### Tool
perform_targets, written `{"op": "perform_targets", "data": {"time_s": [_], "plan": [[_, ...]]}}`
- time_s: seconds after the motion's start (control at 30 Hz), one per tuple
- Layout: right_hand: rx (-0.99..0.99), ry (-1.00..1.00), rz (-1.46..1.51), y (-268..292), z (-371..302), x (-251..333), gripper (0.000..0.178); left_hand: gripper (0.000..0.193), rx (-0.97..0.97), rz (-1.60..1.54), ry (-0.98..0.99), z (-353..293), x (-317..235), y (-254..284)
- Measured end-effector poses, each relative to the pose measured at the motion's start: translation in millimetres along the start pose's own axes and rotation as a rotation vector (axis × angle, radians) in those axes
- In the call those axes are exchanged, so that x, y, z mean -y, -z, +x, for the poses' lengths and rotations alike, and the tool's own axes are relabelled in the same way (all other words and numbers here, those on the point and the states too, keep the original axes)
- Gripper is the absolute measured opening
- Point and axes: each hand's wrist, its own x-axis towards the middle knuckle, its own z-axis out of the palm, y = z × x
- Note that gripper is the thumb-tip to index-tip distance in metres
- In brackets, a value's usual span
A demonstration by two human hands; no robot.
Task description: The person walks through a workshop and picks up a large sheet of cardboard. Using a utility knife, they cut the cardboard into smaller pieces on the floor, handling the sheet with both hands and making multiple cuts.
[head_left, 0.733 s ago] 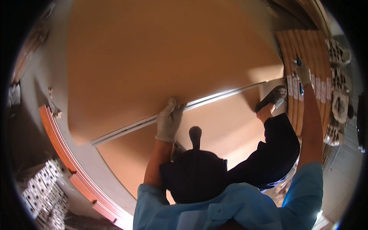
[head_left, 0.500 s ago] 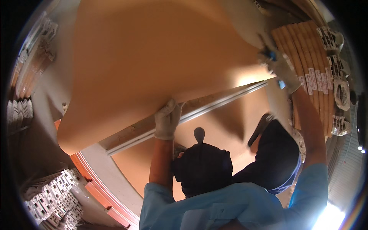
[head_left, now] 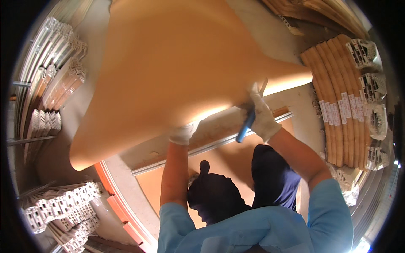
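A large tan sheet (head_left: 181,76), thin and bending, is lifted and curls across the upper middle. My left hand (head_left: 184,134), in a pale glove, is closed on its near edge; the fingertips are hidden under the sheet. Further right, my gloved right hand (head_left: 261,114) is closed round a blue-handled tool (head_left: 247,125), whose handle points down toward me. A thin grey piece sticks up past the fingers, against the sheet's edge. Below both hands lies a long metal straightedge (head_left: 211,145) on another flat tan sheet (head_left: 158,185), beside my dark-trousered knees.
Bundled long brown profiles (head_left: 337,105) stand stacked at the right. White hollow profiles (head_left: 63,206) lie at the lower left, with more stacks (head_left: 55,55) at the upper left. An orange-red moulding (head_left: 120,211) runs along the left of the flat sheet.
My right hand has swung left and inward from the far right with the blue-handled tool, closer to my left hand. The lifted sheet's right corner now spreads further right. My view has shifted slightly.
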Motion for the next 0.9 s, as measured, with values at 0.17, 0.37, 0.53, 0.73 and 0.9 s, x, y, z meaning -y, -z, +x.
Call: {"op": "perform_targets", "data": {"time_s": [0.17,0.37,0.53,0.73,0.9], "plan": [[-0.139,-0.039,0.279,-20,-22,47,0.025,0.027,-0.151,-0.519,0.321,15,-62,-71],[-0.166,-0.037,0.210,-29,-110,86,0.019,0.052,-0.400,-0.807,0.694,-30,-187,-164],[-0.211,-0.020,0.044,-46,-228,118,0.019,0.069,-0.750,-0.930,0.777,-27,-289,-228],[-0.152,-0.136,-0.099,-60,-387,200,0.028,0.043,-0.805,-0.633,0.811,-10,-400,-301],[0.231,0.003,-0.598,20,-492,236,0.042,0.041,-0.761,-0.615,0.720,-26,-473,-325]]}}
